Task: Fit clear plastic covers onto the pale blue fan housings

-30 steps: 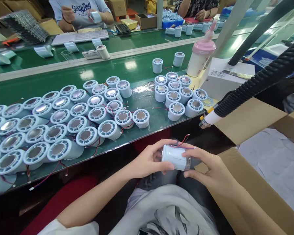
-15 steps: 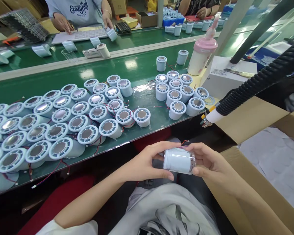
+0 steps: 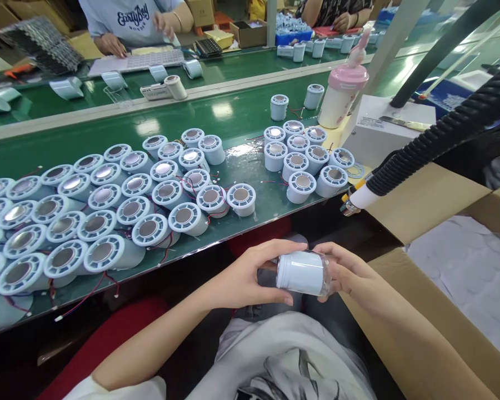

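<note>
- At the far left, a leaning stack of dark sheets (image 3: 41, 44) stands beyond the far edge of the green surface (image 3: 229, 119).
- From the surface's left end along its near edge, I see rows of pale blue cylinders (image 3: 96, 223), metal discs facing up, some red and blue wires (image 3: 83, 305) drooping over that edge.
- Across from them, a co-worker rests one hand (image 3: 112, 44) on a white tray (image 3: 144, 60); the other hand (image 3: 164, 25) is raised.
- The person's left hand (image 3: 260, 272) grasps the left end of one cylinder (image 3: 300, 273), thumb below, fingers over the top.
- A second cluster (image 3: 295, 162) stands by the near edge, with two more cylinders behind it, slightly apart.
- The held cylinder lies sideways in the air, just in front of the near edge; a clear sleeve (image 3: 326, 278) surrounds it and juts out on the right.
- A pink-lidded bottle (image 3: 342, 91) stands behind the cluster.
- The right hand (image 3: 341, 273) grips the sleeve's right end with bent fingers.
- Rightmost, a black ribbed hose (image 3: 441, 133) slants above an open carton (image 3: 394, 300) holding white sheets (image 3: 466, 278).
</note>
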### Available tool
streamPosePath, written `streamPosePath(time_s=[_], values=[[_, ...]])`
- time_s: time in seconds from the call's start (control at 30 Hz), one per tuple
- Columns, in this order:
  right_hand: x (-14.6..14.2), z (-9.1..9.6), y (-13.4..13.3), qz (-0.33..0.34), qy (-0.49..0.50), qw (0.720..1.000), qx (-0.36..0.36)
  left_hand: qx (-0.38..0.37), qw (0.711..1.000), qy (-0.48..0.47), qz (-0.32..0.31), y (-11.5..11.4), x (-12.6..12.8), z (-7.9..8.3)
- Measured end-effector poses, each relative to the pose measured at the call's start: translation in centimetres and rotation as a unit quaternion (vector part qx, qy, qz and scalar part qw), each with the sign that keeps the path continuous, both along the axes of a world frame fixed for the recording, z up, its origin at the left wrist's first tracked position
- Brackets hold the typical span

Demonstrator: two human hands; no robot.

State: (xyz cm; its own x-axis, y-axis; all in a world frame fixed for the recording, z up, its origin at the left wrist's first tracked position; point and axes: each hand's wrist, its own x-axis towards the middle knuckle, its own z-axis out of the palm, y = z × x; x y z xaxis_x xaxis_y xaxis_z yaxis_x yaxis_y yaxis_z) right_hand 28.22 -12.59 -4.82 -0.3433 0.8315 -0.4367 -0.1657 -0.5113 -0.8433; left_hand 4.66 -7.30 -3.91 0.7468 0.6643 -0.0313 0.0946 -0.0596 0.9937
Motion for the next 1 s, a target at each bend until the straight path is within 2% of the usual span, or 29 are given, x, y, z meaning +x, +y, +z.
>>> streamPosePath(time_s=[0.43, 0.63, 0.77, 0.87, 0.93, 1.0], values=[[-1.6, -0.4, 0.1, -0.050, 0.050, 0.992, -0.106, 0.037, 0.999, -0.035, -0.014, 0.1, 0.0, -0.6], [-1.5, -0.6, 0.1, 0.023, 0.079, 0.981, -0.175, 0.050, 0.998, -0.042, -0.014, 0.1, 0.1, -0.5], [-1.6, -0.6, 0.0, 0.044, 0.080, 0.975, -0.201, 0.034, 0.999, -0.043, -0.004, -0.1, 0.4, -0.4], [-1.7, -0.8, -0.3, 0.045, 0.023, 0.988, -0.144, -0.001, 0.999, -0.036, 0.018, -0.4, 0.5, -0.1], [-1.5, -1.0, -0.7, -0.001, -0.072, 0.997, -0.030, -0.039, 0.998, -0.031, 0.031, -0.5, 0.6, 0.1], [-1.2, -1.2, -1.0, -0.049, -0.172, 0.975, 0.133, -0.083, 0.996, -0.029, 0.031, -0.6, 0.5, 0.3]])
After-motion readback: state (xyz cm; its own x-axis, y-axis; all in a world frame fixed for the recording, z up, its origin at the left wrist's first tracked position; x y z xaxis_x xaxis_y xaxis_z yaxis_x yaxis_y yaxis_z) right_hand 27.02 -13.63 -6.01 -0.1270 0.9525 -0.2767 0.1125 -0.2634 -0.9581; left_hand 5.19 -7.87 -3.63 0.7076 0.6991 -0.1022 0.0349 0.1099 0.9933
